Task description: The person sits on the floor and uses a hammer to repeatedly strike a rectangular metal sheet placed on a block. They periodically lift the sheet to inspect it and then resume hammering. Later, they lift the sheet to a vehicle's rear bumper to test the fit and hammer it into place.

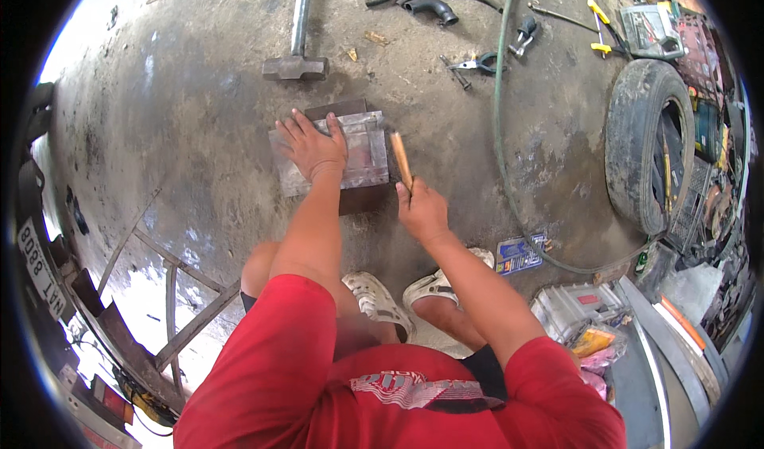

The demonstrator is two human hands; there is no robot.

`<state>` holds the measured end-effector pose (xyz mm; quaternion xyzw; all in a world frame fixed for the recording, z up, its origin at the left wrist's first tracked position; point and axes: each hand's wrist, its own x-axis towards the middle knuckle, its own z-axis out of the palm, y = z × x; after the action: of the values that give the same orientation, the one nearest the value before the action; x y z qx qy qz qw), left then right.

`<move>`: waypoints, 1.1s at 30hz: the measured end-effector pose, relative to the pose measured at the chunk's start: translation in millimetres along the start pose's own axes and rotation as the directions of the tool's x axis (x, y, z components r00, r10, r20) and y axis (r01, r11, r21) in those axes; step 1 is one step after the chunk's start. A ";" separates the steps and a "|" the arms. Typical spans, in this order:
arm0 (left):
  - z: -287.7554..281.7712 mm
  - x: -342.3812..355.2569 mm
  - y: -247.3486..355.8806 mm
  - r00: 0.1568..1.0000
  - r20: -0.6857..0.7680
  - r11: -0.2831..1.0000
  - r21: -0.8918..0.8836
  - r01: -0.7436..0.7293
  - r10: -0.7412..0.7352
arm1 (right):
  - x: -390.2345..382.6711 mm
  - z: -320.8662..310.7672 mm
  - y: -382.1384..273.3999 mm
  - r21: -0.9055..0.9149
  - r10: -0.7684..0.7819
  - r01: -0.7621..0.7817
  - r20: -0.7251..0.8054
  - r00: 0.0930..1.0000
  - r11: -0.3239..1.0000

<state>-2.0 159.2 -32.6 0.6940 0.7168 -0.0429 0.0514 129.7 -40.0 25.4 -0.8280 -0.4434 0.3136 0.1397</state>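
A person in a red T-shirt works over a stained concrete floor [239, 154], left hand [317, 148] pressed flat on a silver-grey rectangular metal plate [368, 174] with raised straight ridges. The fingers are slightly spread and clasp nothing; the palm lies over the plate's left and middle part, leaving its right side bare. The plate rests on a dark brown block [362, 201], visible beyond its far and near edges.

The right hand [424, 210], fingers closed, is clamped around the lower end of a light-brown wooden handle [401, 158]. The handle points up and away from the fist, just beside the plate's right edge; what its far end carries is not clear.

Just beyond the plate lies a grey-headed sledgehammer [294, 68]. To the right, a long green hose [499, 115] curves past open-jawed pliers [477, 64], with a worn black tyre [633, 146] farther over.
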 end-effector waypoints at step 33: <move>0.4 -0.9 -8.5 1.000 0.014 1.000 0.014 -0.028 0.027 | 27.5 -14.1 -28.2 -0.037 0.045 -0.045 0.018 0.999 0.998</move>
<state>-10.4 157.9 -32.9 0.7039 0.7065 -0.0519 0.0520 131.8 -0.8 39.6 -0.8371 -0.4316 0.3164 0.1131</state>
